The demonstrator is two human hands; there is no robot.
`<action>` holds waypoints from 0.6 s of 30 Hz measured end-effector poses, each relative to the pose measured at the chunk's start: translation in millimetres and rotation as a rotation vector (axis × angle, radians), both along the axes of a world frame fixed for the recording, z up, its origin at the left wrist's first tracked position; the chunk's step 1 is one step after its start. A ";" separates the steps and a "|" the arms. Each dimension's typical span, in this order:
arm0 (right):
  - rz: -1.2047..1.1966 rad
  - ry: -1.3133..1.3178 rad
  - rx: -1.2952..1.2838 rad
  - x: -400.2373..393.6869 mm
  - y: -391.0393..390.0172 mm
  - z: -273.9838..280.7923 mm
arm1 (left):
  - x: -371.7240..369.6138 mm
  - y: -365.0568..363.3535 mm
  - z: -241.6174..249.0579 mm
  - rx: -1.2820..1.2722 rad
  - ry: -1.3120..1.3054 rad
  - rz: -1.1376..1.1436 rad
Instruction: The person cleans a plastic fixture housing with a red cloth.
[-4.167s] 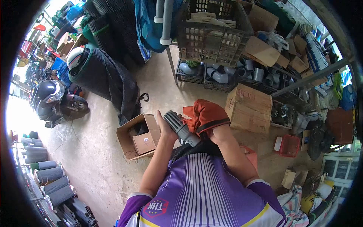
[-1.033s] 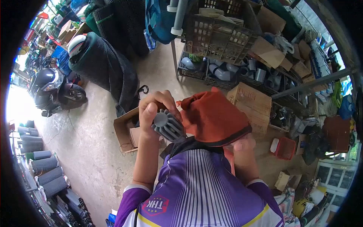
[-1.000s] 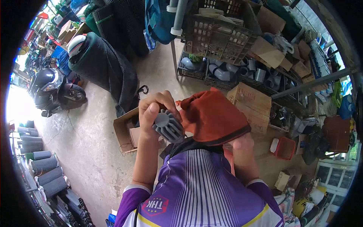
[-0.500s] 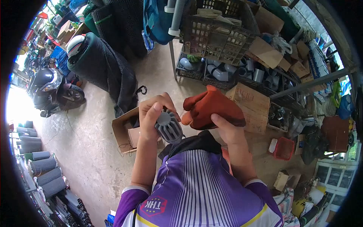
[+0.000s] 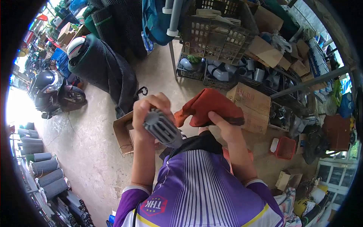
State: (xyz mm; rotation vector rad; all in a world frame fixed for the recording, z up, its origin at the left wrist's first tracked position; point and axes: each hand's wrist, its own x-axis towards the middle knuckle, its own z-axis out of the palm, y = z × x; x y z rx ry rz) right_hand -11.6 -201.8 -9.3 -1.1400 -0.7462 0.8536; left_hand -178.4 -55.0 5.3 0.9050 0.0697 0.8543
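My left hand (image 5: 150, 113) is wrapped round a grey slotted plastic strainer (image 5: 163, 128), whose round closed end points up and left and whose smooth collar points down and right. Between thumb and fingers, my right hand (image 5: 225, 125) grips an orange-red cloth (image 5: 215, 106) with a dark lower edge. One end of the cloth hangs close beside the strainer and the fingers of my left hand. Both things are held up in front of my waist. Most of the right fingers are hidden under the cloth.
Below my left hand an open cardboard box (image 5: 123, 136) stands on the concrete floor. A closed carton (image 5: 251, 108) and crates of grey pipe fittings (image 5: 219, 73) sit ahead on the right. Rolled dark netting (image 5: 104, 72) leans at the left, near a motorbike (image 5: 62, 94). A red basket (image 5: 285, 148) lies at right.
My left hand has tilted the strainer over, its closed end swinging left and its collar right. The cloth has shifted slightly and spread flatter in my right hand.
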 end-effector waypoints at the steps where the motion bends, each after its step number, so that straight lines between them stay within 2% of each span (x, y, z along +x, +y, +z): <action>1: 0.020 0.023 0.004 2.7 -0.9 -0.2 | -0.3 -0.8 4.5 -0.032 -0.010 0.054; 8: -0.049 0.123 0.069 2.3 -2.5 -7.3 | -9.6 20.9 -11.5 0.066 0.092 0.117; 10: -0.048 0.125 0.076 5.5 -4.1 -8.6 | -9.1 21.2 -16.0 0.017 0.079 0.094; 13: -0.021 0.157 0.221 4.1 1.2 4.3 | -7.9 21.3 -21.7 -0.050 0.040 0.107; 15: 0.048 0.282 0.219 6.2 -0.9 7.2 | -10.8 22.6 -22.5 -0.152 0.012 0.106; 18: 0.083 0.389 0.174 10.1 -4.0 -2.0 | -11.5 21.6 -17.9 -0.163 0.009 0.048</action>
